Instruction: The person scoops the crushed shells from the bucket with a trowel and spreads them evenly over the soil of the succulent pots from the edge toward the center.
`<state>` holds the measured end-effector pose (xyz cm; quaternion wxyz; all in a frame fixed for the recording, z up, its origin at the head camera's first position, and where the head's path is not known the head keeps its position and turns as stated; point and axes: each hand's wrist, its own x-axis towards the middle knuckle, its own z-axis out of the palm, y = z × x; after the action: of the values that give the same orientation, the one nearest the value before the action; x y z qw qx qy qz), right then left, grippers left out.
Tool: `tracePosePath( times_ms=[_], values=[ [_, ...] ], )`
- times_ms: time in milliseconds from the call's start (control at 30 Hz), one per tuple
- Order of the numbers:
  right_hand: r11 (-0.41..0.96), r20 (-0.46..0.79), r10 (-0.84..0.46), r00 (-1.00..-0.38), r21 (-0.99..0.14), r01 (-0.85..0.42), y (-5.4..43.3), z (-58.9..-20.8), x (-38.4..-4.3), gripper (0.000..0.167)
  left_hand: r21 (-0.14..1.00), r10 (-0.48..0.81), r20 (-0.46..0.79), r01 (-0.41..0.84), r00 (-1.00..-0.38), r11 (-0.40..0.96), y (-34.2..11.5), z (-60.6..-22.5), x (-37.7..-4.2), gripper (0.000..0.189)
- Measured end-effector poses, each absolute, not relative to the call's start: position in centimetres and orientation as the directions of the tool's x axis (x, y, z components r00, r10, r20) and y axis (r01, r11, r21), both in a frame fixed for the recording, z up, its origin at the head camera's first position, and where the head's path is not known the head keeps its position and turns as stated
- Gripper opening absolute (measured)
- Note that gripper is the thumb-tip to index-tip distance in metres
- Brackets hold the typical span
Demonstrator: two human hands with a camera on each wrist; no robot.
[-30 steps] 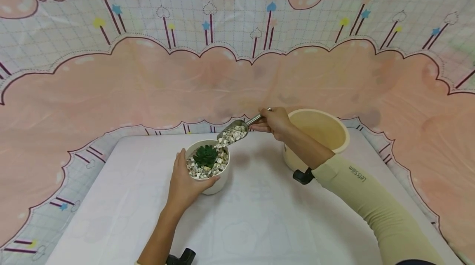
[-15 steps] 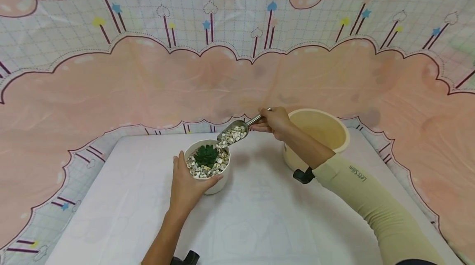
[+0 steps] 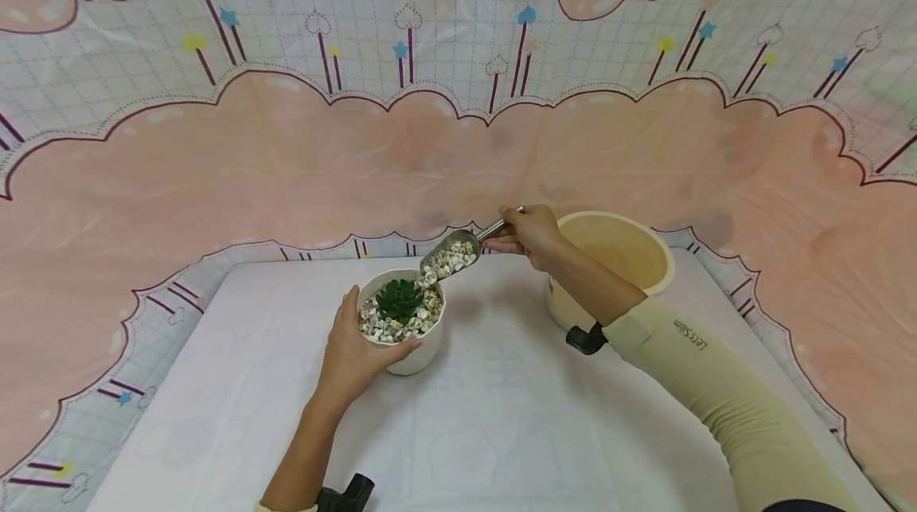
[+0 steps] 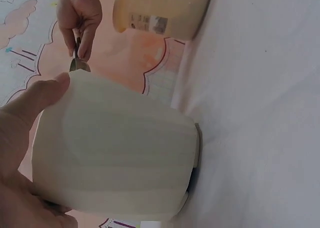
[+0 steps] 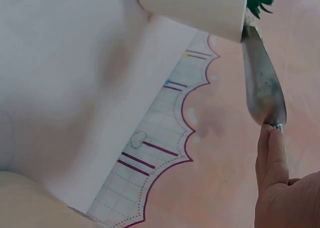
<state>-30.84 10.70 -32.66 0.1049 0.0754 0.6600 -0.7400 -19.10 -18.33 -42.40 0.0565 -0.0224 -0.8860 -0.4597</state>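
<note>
A white plant pot (image 3: 418,359) stands on the table, with a green succulent (image 3: 399,301) and pale pebbles at its top. My left hand (image 3: 351,353) grips the pot from its left side, thumb across the near wall; in the left wrist view the thumb (image 4: 52,90) lies at the rim. My right hand (image 3: 532,237) holds a metal scoop (image 3: 458,241) by its handle. White pebbles (image 3: 450,259) fill the scoop, and its tilted tip meets the pot's far right rim. In the right wrist view I see the scoop's underside (image 5: 262,83) beside the pot (image 5: 200,8).
Behind my right forearm stands a large cream bucket (image 3: 616,249) at the back right of the table. The white tabletop (image 3: 501,432) ends at the back against a patterned pink cloth (image 3: 458,177).
The scoop tilts almost as before, with pebbles sliding at its tip toward the pot. My left hand shifts slightly on the pot. The bucket stays put.
</note>
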Motion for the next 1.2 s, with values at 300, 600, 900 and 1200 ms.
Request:
tracePosePath(
  times_ms=[300, 600, 900, 1200],
  values=[
    [-0.119, -0.259, -0.061, -0.964, -0.957, 0.265, 10.8, -32.9, -30.9, 0.043, 0.804, -0.086, 0.079, 0.013, -0.993, 0.595, -17.0, -40.7, -17.7, 0.135],
    [-0.115, -0.253, -0.067, -0.965, -0.959, 0.260, 10.8, -32.9, -30.8, 0.029, 0.802, -0.129, 0.129, 0.026, -0.983, 0.596, -16.4, -41.7, -17.9, 0.131],
    [-0.114, -0.255, -0.063, -0.965, -0.959, 0.261, 10.8, -32.9, -30.9, 0.036, 0.818, -0.056, 0.140, 0.083, -0.989, 0.570, -17.5, -41.8, -18.3, 0.127],
    [-0.114, -0.255, -0.069, -0.964, -0.958, 0.262, 10.7, -32.8, -30.8, 0.043, 0.824, -0.003, 0.126, 0.102, -0.992, 0.558, -18.3, -42.1, -18.9, 0.126]
  ],
)
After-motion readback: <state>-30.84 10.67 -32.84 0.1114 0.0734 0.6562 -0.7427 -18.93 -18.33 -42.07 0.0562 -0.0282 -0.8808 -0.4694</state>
